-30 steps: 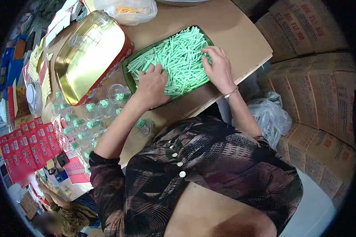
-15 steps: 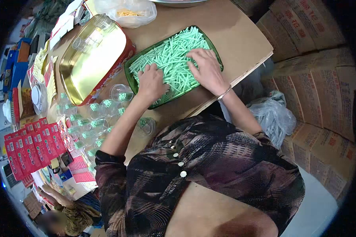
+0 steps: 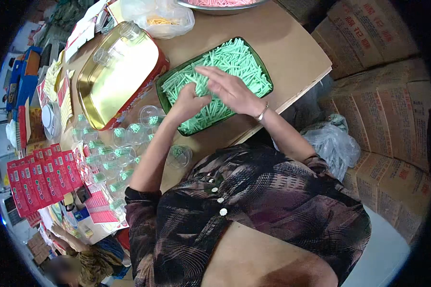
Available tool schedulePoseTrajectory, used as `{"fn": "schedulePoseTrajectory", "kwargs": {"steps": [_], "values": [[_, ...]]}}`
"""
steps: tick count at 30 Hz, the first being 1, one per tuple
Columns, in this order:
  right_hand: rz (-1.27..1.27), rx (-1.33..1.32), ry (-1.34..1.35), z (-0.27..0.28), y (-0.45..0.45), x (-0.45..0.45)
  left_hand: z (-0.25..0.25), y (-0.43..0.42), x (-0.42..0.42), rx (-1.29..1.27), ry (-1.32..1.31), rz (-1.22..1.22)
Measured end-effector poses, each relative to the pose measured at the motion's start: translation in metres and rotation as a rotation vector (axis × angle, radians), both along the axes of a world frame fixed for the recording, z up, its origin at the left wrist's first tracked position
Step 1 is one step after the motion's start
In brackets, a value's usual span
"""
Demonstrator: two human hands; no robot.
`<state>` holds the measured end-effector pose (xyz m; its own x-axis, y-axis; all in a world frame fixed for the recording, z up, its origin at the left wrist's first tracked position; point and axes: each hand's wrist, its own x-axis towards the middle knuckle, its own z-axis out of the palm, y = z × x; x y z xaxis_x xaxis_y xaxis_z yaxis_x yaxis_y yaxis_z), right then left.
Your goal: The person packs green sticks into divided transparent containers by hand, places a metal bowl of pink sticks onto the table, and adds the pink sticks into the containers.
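Short, thin, pale-green sticks (image 3: 242, 60), beyond counting, heap one dark-green rectangular tray (image 3: 163, 99), upper centre of frame. Left hand (image 3: 190, 101): grip curled closed round one bundle of them, raised above the heap. Right hand (image 3: 232, 92): flat, fingers extended, beside the bundle, clasping nothing visible; probably steadying or evening it. Tray lies near the brown bench's (image 3: 285, 48) edge, presumably for two-handed reach. Left of it: one red-sided, gold-lined metal tin (image 3: 124, 76), at least two clear plastic cups (image 3: 129, 31) inside. Below tin: about a dozen or more stick-holding clear cups (image 3: 122, 136), overlapping, exact count unclear.
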<state>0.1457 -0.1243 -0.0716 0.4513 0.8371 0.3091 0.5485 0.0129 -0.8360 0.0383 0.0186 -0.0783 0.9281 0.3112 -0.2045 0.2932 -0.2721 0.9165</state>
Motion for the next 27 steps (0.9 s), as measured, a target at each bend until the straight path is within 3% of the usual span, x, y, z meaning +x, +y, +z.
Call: {"fn": "schedulePoseTrajectory", "kwargs": {"steps": [2,8,13,17,23,27], "values": [[0.085,0.003,-0.254,-0.002,0.003,-0.004,-0.006,-0.005,0.003,0.024,-0.025,0.064],[0.002,-0.092,-0.143,0.002,-0.003,-0.003,0.023,-0.001,0.007,0.067,0.273,0.082],[0.009,-0.020,-0.314,0.004,-0.008,-0.009,0.009,-0.001,0.010,-0.530,0.236,0.172],[-0.015,-0.136,-0.084,-0.003,-0.001,-0.006,0.003,-0.002,0.022,-1.000,0.191,0.213],[0.090,0.012,-0.267,-0.004,-0.001,0.005,0.019,-0.013,0.011,-0.931,0.125,0.231],[-0.049,0.104,0.286,0.000,0.005,0.021,0.005,-0.003,0.007,-0.757,0.139,0.095]]}}
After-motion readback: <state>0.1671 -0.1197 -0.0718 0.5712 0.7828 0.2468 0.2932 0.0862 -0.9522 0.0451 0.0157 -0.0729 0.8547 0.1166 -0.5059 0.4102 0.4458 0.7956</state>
